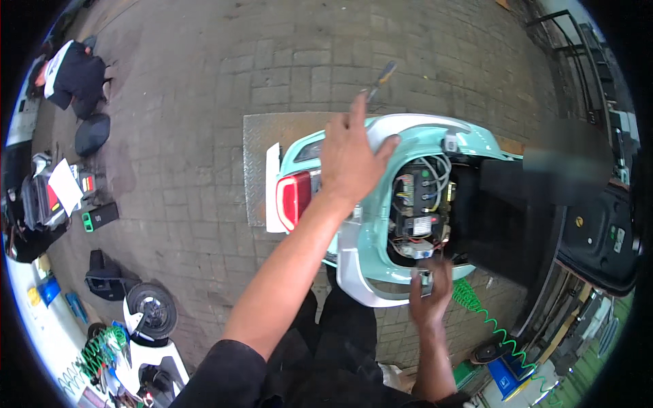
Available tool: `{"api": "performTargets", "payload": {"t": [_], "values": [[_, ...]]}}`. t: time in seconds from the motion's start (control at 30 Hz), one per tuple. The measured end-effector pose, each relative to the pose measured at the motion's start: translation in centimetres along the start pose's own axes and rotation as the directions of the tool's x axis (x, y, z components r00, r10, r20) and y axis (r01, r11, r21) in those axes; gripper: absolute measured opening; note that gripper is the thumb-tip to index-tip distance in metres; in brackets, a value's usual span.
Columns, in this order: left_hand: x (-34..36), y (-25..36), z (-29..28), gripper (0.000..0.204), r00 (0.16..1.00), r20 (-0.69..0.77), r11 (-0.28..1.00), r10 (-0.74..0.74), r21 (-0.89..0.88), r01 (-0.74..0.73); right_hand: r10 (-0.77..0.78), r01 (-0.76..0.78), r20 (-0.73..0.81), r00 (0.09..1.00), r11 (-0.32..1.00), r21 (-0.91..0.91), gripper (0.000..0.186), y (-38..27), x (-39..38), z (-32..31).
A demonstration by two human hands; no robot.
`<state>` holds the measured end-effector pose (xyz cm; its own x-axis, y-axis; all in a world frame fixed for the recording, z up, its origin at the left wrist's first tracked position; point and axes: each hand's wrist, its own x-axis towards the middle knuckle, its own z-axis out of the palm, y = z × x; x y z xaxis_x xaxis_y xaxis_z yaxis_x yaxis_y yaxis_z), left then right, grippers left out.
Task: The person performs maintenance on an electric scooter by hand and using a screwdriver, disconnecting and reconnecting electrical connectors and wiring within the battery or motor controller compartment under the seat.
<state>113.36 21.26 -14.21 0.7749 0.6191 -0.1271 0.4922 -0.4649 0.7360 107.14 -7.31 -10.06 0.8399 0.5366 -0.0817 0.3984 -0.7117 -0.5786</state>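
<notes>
My left hand [350, 153] is spread over the mint-green scooter body [371, 265], fingers apart at the curved silver rail [418, 119]. A screwdriver [384, 73] shows just beyond its fingertips. My right hand [432, 296] is curled at the rail's lower right end; what its fingers grip is unclear. Between and right of my hands, an open compartment holds wired electrical modules [420, 200]. The red tail light [291, 200] is at the body's left end, partly behind my left forearm.
A metal plate [262, 129] lies under the scooter. A person [78, 78] bends at upper left near scooter parts [51, 194]. A wheel [146, 309] and white panels sit lower left. A coiled green hose [496, 326] runs down right; metal racking [578, 54] lines the right edge.
</notes>
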Motion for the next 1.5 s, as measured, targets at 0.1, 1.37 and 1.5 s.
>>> {"api": "performTargets", "payload": {"t": [0.1,1.37,1.5], "values": [[0.3,0.2,0.3,0.088,1.0,0.004,0.999,0.009,-0.052,-0.009,-0.137,0.133,-0.002,0.991,0.969,-0.209,0.017,0.7,7.6,2.4],[-1.5,-0.3,1.0,0.096,0.982,-0.185,0.999,-0.038,-0.008,0.037,-0.166,0.327,0.29,0.942,0.64,-0.695,0.053,2.9,17.5,9.0],[-1.2,0.4,1.1,0.098,0.988,-0.141,0.998,-0.062,-0.011,0.061,-0.294,0.329,0.166,0.941,0.687,-0.648,0.047,3.0,17.5,9.1]]}}
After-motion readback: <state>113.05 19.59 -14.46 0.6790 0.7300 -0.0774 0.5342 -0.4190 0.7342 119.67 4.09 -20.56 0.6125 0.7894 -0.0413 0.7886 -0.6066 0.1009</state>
